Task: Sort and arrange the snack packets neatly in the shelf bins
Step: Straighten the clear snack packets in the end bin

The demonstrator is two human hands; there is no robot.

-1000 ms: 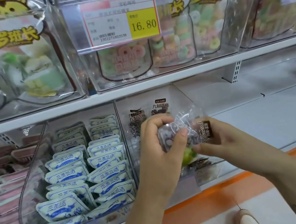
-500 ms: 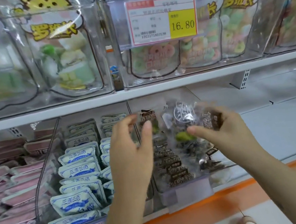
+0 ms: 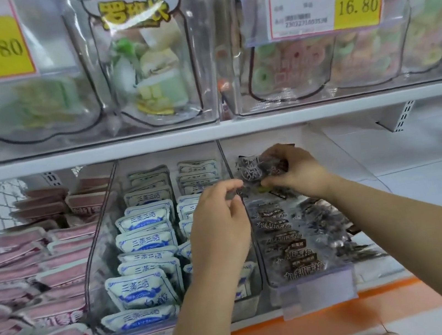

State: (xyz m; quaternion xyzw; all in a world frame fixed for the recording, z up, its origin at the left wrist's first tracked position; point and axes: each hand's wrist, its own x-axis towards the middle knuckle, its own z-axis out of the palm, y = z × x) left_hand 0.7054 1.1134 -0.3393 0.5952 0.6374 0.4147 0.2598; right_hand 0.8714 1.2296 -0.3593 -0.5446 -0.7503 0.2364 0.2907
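A clear snack packet with black print (image 3: 255, 170) is held at the back of the right-hand clear bin (image 3: 316, 282). My right hand (image 3: 295, 171) grips it from the right, fingers curled over its top. My left hand (image 3: 220, 222) hovers by the bin's left wall, its fingers loosely curled and fingertips near the packet's left edge; contact is unclear. More dark-printed packets (image 3: 289, 237) lie in rows in that bin. The middle bin holds white-and-blue packets (image 3: 144, 240) in two columns.
Pink packets (image 3: 41, 265) fill the left bin. The upper shelf (image 3: 208, 133) carries clear bins of big candy bags with yellow price tags (image 3: 356, 2). Bare white shelf (image 3: 424, 178) lies to the right of the dark-packet bin. An orange floor strip runs below.
Both hands have moved the clear packet from in front of the bin up and back into its rear. My left hand has let go of the packet's front.
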